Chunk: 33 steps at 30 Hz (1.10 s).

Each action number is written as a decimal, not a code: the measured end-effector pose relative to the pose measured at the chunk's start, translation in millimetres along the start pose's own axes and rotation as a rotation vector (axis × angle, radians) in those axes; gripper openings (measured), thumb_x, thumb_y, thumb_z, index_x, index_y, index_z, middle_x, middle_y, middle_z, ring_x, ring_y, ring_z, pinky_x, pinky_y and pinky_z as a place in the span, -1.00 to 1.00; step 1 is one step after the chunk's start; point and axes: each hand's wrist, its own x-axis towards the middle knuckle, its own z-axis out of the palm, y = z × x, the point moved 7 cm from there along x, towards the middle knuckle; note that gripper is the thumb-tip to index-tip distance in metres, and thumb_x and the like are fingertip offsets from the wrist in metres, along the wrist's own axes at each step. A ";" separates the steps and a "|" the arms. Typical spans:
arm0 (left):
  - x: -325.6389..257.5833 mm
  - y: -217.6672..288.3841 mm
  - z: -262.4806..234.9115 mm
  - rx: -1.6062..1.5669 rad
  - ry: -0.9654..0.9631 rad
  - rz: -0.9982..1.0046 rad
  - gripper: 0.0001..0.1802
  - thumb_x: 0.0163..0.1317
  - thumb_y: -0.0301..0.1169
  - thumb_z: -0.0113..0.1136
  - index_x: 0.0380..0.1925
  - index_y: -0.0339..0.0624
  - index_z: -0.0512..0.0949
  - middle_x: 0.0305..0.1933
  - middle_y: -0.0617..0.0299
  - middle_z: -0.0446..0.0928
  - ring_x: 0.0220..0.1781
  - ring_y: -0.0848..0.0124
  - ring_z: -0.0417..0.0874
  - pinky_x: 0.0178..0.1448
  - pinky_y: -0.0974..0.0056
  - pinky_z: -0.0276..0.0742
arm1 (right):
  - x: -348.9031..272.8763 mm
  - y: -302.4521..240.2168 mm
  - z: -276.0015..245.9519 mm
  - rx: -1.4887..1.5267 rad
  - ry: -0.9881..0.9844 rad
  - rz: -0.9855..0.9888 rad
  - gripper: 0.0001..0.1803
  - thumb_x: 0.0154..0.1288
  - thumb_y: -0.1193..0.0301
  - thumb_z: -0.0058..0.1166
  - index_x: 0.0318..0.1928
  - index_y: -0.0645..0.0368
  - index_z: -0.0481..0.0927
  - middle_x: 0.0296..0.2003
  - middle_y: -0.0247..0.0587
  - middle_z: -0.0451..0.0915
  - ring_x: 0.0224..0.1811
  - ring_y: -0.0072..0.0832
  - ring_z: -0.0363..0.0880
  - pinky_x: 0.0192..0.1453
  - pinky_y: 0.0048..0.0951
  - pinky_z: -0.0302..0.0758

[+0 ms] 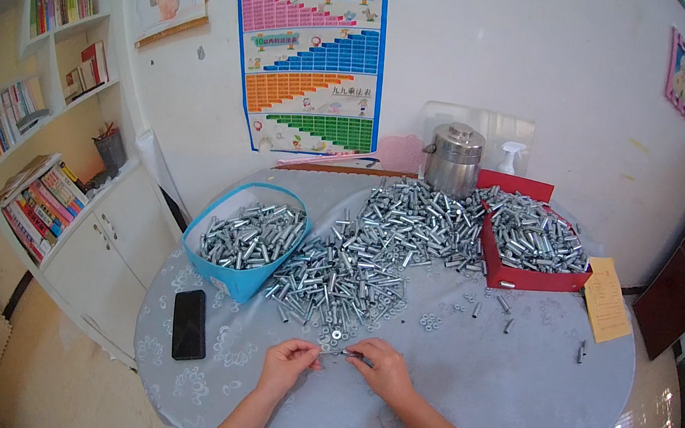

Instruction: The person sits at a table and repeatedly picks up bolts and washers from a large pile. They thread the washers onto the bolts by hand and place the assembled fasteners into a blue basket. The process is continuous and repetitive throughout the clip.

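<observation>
Near the front middle of the table, my left hand [288, 364] and my right hand [386, 371] are close together, fingertips a short way apart. My right hand pinches a small silver metal bolt [358, 358], partly hidden by the fingers. The left fingers are pressed together at a thin, small piece that I cannot make out. Just beyond my hands lie loose washers [336, 334] at the near edge of a large heap of metal sleeve anchor bolts [416, 225].
A blue box [243, 286] and a red box [532, 280], both full of bolts, flank the heap. Left of my hands lies a black phone [190, 324]. A steel canister [453, 164] stands behind. Several loose bolts and a yellow paper [608, 302] are at the right.
</observation>
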 end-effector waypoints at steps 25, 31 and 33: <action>-5.4 9.8 -14.8 -0.073 0.213 0.037 -0.85 0.11 -0.58 0.11 -0.31 -0.43 0.51 -0.41 0.06 0.56 -0.44 0.39 0.61 -0.34 0.40 0.59 | 22.8 12.8 16.4 -0.050 -0.038 0.156 -0.78 0.05 0.31 0.12 -0.34 0.19 0.57 -0.40 -0.15 0.54 -0.34 -0.23 0.50 -0.27 -0.31 0.42; -1.8 5.1 -24.9 -0.149 0.245 0.050 -0.85 0.11 -0.57 0.11 -0.31 -0.42 0.51 -0.40 0.04 0.56 -0.46 0.38 0.61 -0.37 0.39 0.60 | 39.0 14.0 34.2 -0.297 0.005 0.109 -0.77 -0.04 0.26 0.20 -0.41 0.15 0.59 -0.47 -0.20 0.52 -0.40 -0.28 0.49 -0.33 -0.30 0.41; -2.3 5.8 -24.8 -0.153 0.245 0.048 -0.84 0.10 -0.56 0.12 -0.31 -0.42 0.51 -0.40 0.03 0.56 -0.47 0.38 0.61 -0.37 0.39 0.60 | 39.4 20.0 38.6 -0.285 0.002 0.134 -0.76 -0.06 0.26 0.22 -0.42 0.14 0.59 -0.49 -0.21 0.51 -0.43 -0.31 0.49 -0.35 -0.33 0.41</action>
